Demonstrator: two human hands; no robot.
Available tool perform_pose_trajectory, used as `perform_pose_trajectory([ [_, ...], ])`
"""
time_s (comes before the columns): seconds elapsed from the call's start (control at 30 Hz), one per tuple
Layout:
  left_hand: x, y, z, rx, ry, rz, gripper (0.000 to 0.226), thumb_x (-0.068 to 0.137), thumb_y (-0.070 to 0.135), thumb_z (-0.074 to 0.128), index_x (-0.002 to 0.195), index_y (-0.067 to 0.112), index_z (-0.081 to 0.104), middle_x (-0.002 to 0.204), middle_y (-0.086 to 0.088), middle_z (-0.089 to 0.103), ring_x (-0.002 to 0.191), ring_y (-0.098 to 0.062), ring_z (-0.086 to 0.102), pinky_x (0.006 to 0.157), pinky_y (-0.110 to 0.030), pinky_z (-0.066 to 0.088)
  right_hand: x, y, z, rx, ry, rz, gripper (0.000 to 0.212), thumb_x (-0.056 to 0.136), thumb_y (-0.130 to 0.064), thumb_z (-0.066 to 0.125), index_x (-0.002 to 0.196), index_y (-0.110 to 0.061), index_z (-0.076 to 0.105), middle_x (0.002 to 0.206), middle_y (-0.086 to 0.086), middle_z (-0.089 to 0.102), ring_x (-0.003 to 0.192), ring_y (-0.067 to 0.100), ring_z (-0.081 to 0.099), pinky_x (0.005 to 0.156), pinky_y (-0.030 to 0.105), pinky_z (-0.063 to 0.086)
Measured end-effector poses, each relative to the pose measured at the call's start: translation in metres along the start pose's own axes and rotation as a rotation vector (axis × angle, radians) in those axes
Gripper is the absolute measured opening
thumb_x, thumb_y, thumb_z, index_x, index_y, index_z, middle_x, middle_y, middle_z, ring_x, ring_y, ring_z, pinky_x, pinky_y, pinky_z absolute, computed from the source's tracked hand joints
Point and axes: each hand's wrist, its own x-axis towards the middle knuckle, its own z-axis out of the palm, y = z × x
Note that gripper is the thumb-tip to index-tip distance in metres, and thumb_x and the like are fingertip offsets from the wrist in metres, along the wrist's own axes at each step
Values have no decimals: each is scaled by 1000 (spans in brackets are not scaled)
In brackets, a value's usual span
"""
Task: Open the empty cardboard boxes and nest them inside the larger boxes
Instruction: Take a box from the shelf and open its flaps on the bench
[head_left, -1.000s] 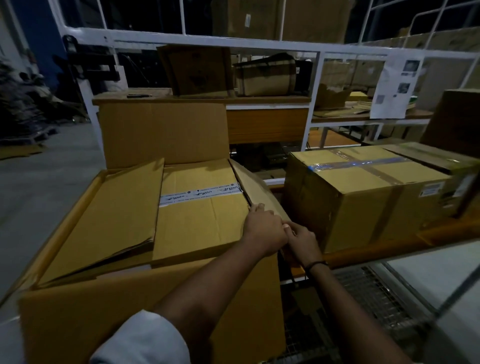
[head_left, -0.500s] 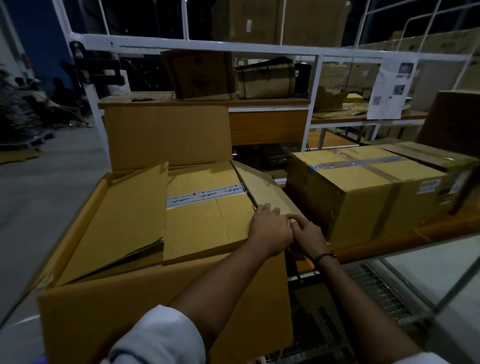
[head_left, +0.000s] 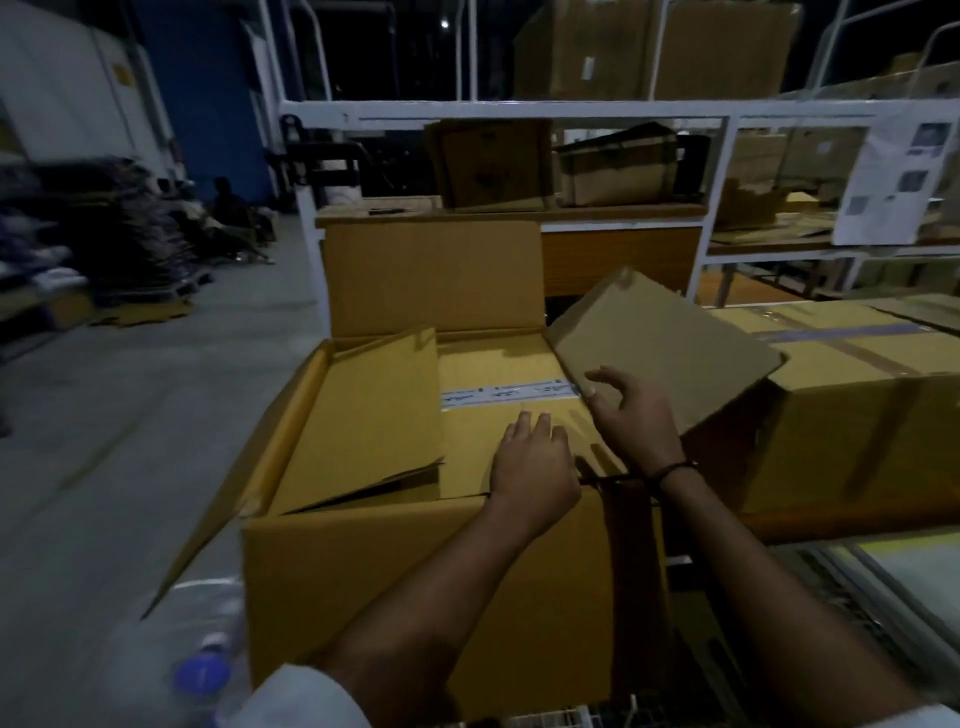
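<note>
Left hand (head_left: 535, 462) is laid palm down on the top of a smaller box (head_left: 488, 364), with the fingers straight and held close together. Right hand (head_left: 634, 415) is raised just in front of the lower edge of the right flap (head_left: 670, 343), with its fingers spread and loosely bent; nothing is gripped, and whether the flap is touched cannot be told. A dark wristband (head_left: 670, 470) is worn on that wrist.

The smaller box is set inside a large box (head_left: 415, 597) of plain yellow-brown cardboard, against its right wall and reaching to its near edge. Its top is closed and is crossed by a pale printed tape strip (head_left: 509, 391). The left part of the large box is taken up by a cardboard sheet (head_left: 363, 415), which is tilted, its near edge lifted and slightly torn.

The large box is open: its far flap (head_left: 431, 275) is stood upright, its left flap (head_left: 247, 483) is splayed outward, and its right flap is tipped over a taped box (head_left: 857, 415) just beside it. A white rack (head_left: 519, 110) loaded with more cartons is seen behind. A blurred bottle (head_left: 202, 670) with a blue cap is seen by the near left corner of the large box.
</note>
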Motion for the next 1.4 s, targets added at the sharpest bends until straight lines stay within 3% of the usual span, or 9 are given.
perform_pose_trajectory([
  [0.2, -33, -54, -24, 18, -56, -164, 52, 105, 37, 44, 149, 8, 44, 165, -17, 27, 156, -36, 13, 120, -49, 29, -15, -55, 61, 151, -136, -44, 28, 100, -24, 61, 125, -17, 70, 127, 2, 69, 109, 22, 66, 87, 22, 43],
  [0.27, -37, -63, -36, 51, -30, -201, 57, 103, 41, 50, 150, 9, 40, 169, -16, 15, 157, -35, 7, 110, -49, 41, -17, -62, 77, 235, -155, -7, 26, 99, -21, 61, 121, -17, 73, 124, 2, 71, 114, 17, 64, 93, 26, 47],
  [0.4, -42, -96, -73, 130, 94, -269, 60, 101, 29, 55, 156, 15, 34, 171, -13, 5, 149, -34, 33, 98, -44, 50, -22, -90, 108, 395, -232, 32, 25, 100, -18, 58, 119, -16, 74, 119, 1, 73, 113, 15, 64, 99, 38, 52],
  [0.53, -51, -141, -110, 194, 167, -299, 57, 99, 24, 57, 153, 13, 40, 171, -14, 9, 158, -35, 3, 119, -50, 32, -34, -133, 136, 434, -341, -66, 26, 101, -21, 57, 123, -20, 72, 121, -3, 72, 112, 8, 63, 88, 23, 50],
  [0.63, -63, -174, -127, 311, 176, -325, 55, 100, 30, 57, 150, 11, 44, 167, -17, 23, 157, -36, 7, 127, -49, 13, -47, -166, 159, 425, -429, -163, 30, 102, -20, 56, 129, -17, 68, 125, -1, 71, 112, 9, 63, 81, 16, 45],
  [0.8, -91, -217, -124, 346, -27, -425, 49, 98, 33, 61, 142, 15, 54, 155, -14, 44, 154, -34, 19, 127, -46, 13, -72, -196, 197, 377, -539, -167, 38, 99, -15, 54, 136, -20, 64, 134, 1, 66, 124, 18, 59, 101, 38, 52],
  [0.9, -110, -236, -110, 430, -133, -450, 59, 94, 47, 64, 141, 14, 55, 151, -15, 48, 152, -35, 25, 126, -46, 13, -81, -200, 213, 278, -595, -225, 39, 100, -19, 53, 138, -22, 62, 136, 3, 65, 124, 22, 60, 103, 39, 50],
  [1.03, -123, -248, -95, 436, -122, -472, 51, 102, 43, 45, 143, 14, 54, 160, -14, 37, 153, -36, 20, 125, -48, 9, -83, -203, 222, 165, -645, -289, 36, 101, -23, 50, 134, -21, 64, 133, 6, 67, 120, 27, 61, 100, 42, 52],
  [1.4, -121, -257, -82, 126, -31, -619, 49, 107, 38, 34, 149, 16, 47, 167, -8, 28, 156, -35, 12, 126, -51, 6, -81, -193, 220, 33, -572, -405, 40, 98, -27, 52, 136, -19, 62, 131, 5, 66, 119, 24, 59, 100, 42, 51],
])
